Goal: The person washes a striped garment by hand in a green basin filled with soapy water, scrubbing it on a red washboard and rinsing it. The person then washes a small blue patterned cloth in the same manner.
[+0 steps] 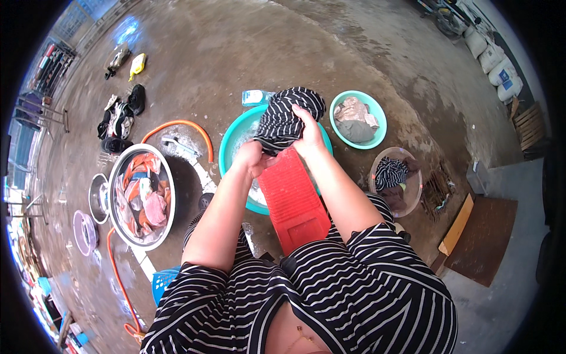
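A bunched black cloth with white stripes (289, 117) is held up over a turquoise basin (227, 146). My left hand (252, 158) grips its lower near end, close to the top of a red plastic washboard (294, 199). On the cloth's right side, my right hand (308, 132) has hold of it, the thumb lying along the fabric. The washboard leans from the basin towards my lap. White suds show in the basin on the left of the cloth. Most of the basin's inside is hidden by the cloth, my arms and the board.
Beyond the basin lies a clear blue bottle (256, 98). A mint basin (332, 116) and a pinkish basin (415, 205), both with clothes, stand right. Left are a metal basin of clothes (172, 208), an orange hose (181, 122), a brush (179, 145) and several shoes (119, 117).
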The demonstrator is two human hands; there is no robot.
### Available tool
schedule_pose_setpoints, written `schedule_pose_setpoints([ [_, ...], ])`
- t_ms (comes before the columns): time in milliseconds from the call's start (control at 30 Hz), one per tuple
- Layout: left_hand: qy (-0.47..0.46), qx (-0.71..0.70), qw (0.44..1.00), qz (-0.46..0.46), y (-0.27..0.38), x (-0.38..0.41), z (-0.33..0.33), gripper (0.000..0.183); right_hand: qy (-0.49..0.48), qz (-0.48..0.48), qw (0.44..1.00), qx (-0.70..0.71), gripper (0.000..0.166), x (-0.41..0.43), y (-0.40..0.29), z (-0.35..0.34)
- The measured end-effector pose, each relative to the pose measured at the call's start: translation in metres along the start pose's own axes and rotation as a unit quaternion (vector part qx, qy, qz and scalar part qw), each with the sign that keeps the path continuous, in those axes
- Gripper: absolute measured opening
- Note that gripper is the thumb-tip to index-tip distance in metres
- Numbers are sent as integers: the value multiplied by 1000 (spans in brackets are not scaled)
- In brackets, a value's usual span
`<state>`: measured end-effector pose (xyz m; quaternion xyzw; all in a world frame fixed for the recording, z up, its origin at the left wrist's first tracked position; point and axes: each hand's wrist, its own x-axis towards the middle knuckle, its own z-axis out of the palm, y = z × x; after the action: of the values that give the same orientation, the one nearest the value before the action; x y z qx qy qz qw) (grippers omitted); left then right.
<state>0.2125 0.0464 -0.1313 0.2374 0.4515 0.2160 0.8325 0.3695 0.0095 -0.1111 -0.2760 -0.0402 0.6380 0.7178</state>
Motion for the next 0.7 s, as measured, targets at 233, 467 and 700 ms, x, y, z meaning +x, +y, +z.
schedule_pose_setpoints([
  [233, -153, -214, 963, -52, 11, -18, 28, 94, -39, -95, 966, -236, 33, -31, -6, 5],
  [467, -151, -247, 957, -13, 0, -2, 37, 38, -84, -221, 849, -473, 57, -54, 4, 6],
  [700, -66, -131, 985, 93, -32, 24, 59, 33, 73, -171, 940, -286, 54, -40, -13, -5],
])
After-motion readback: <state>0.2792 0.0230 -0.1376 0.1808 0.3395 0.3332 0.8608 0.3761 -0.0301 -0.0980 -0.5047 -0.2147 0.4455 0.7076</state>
